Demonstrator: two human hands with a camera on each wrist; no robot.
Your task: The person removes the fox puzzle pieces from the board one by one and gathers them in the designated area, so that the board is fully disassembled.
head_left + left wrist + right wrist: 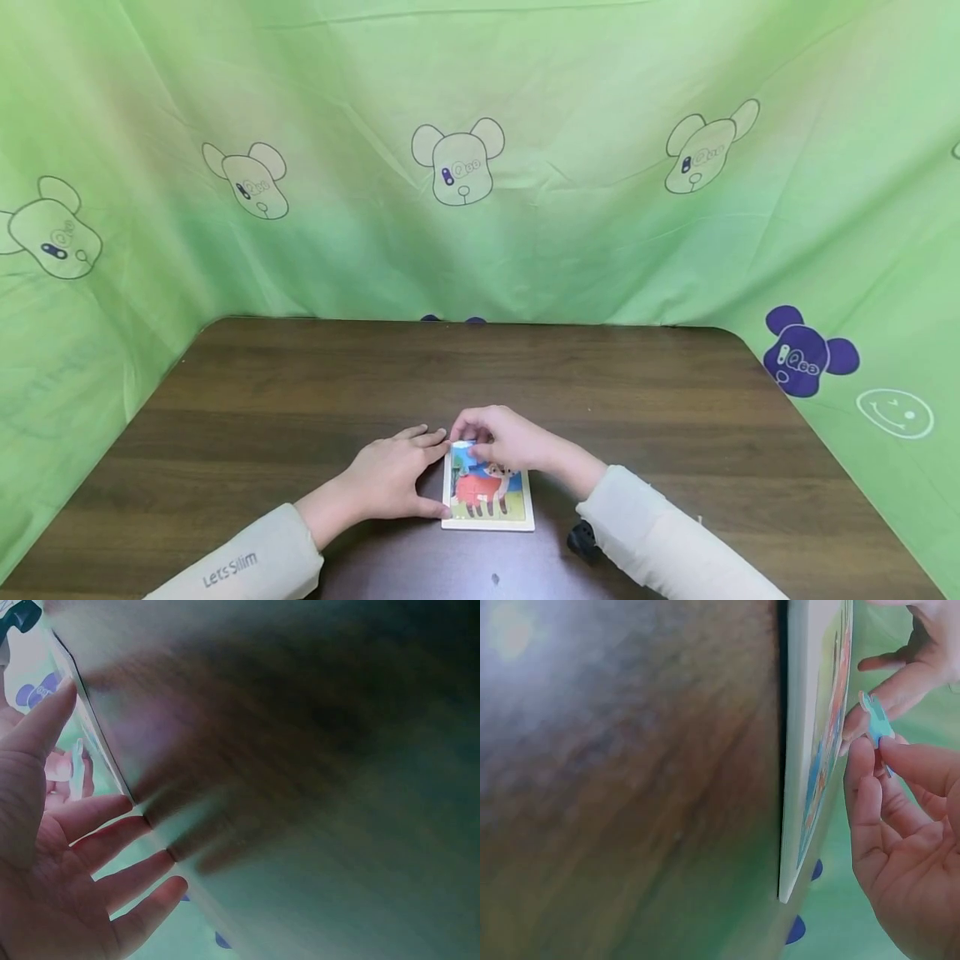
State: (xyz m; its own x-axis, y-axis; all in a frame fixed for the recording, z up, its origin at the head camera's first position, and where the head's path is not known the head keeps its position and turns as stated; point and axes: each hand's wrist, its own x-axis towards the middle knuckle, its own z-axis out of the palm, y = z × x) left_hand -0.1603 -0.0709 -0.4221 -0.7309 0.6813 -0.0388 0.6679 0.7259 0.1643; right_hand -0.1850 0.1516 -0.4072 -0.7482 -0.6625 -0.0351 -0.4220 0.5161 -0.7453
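Observation:
A picture puzzle in a pale frame [487, 526] lies flat on the table, showing an orange animal with striped legs against blue and yellow-green. My left hand [393, 477] lies along its left side, thumb at the lower left corner and fingers spread near the upper left one. In the left wrist view those fingers [112, 825] are straight. Over the top of the puzzle, my right hand [506, 437] pinches a small light-blue puzzle piece [878, 724] between thumb and fingers. The piece is tilted on edge, raised off the picture in the right wrist view.
The brown wooden table [300, 375] extends around the puzzle on all sides. A small black object [581, 540] sits under the right sleeve [645, 525]. Behind and beside the table hangs a green curtain [570, 250] with bear-head prints.

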